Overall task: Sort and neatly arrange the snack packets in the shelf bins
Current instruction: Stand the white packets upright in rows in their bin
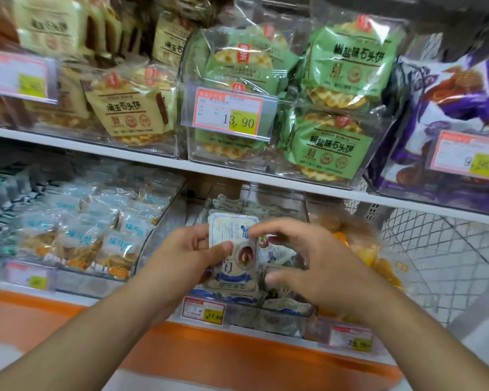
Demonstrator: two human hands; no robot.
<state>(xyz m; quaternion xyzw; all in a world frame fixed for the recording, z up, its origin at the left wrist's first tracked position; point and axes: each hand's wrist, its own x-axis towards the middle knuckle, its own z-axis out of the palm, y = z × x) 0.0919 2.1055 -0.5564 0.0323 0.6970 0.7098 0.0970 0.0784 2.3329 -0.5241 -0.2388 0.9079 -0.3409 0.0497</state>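
- Holding a small stack of pale blue-and-white snack packets [233,244] upright over the middle clear bin [288,313] on the lower shelf, the left hand [181,255] has them pinched, thumb across the front face and fingers behind.
- The right hand [308,258] is cupped just beside the stack's right edge, fingers curled and apart. Its fingertips seem to touch the top corner of the packets, but whether it truly grips anything cannot be told; it looks more like steadying or squaring the stack.
- More packets of the same design lie in that bin, some standing at the back, others flat and skewed near the front, behind the price tag [203,309].
- The step in hand looks like gathering and aligning same-kind packets before setting them back in an even row.
- The next move probably calls for tapping the stack's edges flush, then lowering it against the packets standing at the back, faces forward.
- The loose ones at the front would still need lifting and adding to the row.
- Neighbouring bins hold other goods: cellophane-wrapped swirl pastries [96,244] to the left, orange-yellow snacks [370,255] to the right, green biscuit packs [331,148] on the shelf above. Nothing from them appears mixed into the middle bin, though motion blur hides detail.
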